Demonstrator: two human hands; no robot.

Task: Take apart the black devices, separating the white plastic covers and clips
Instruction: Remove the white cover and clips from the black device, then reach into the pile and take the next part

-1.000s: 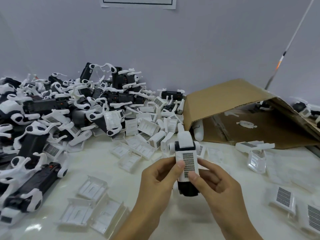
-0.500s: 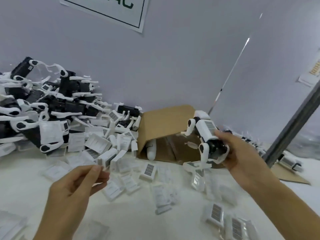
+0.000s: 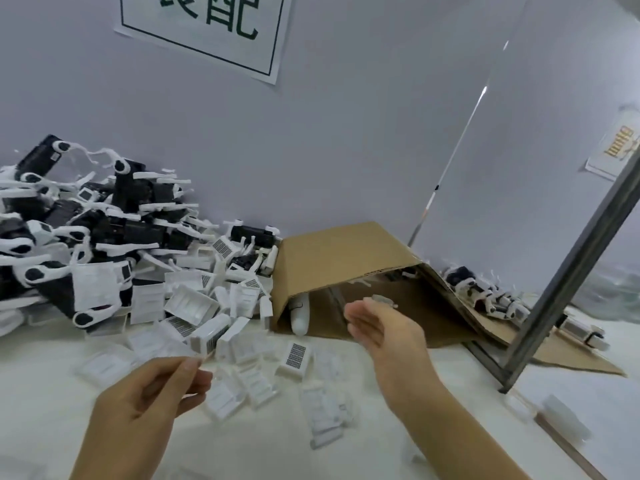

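Two hands are raised above the white table (image 3: 450,445). The left hand (image 3: 149,393) has its thumb and forefinger curled together in a pinch; whether a thin clear piece sits between them is too blurred to tell. The right hand (image 3: 384,327) is spread with loose fingers, palm turned leftward, in front of the mouth of one cardboard box (image 3: 339,254) lying on its side; a small pale blur shows at its fingertips, and I cannot tell whether it is touching them.

Many black devices (image 3: 79,220), too tangled to count, form one heap against the wall at the left, their white clips (image 3: 104,157) sticking out in all directions. Spilling from the foot of that heap toward the hands are well over a dozen loose white plastic covers (image 3: 188,304), several showing a dark grid label. One such labelled cover (image 3: 296,355) lies between the two hands on the table. One white oblong piece (image 3: 300,315) rests just inside the box. Beyond the box, at the right, a smaller cluster of devices (image 3: 485,292) lies beside one slanted metal post (image 3: 568,275). One paper sign (image 3: 204,29) hangs on the wall.
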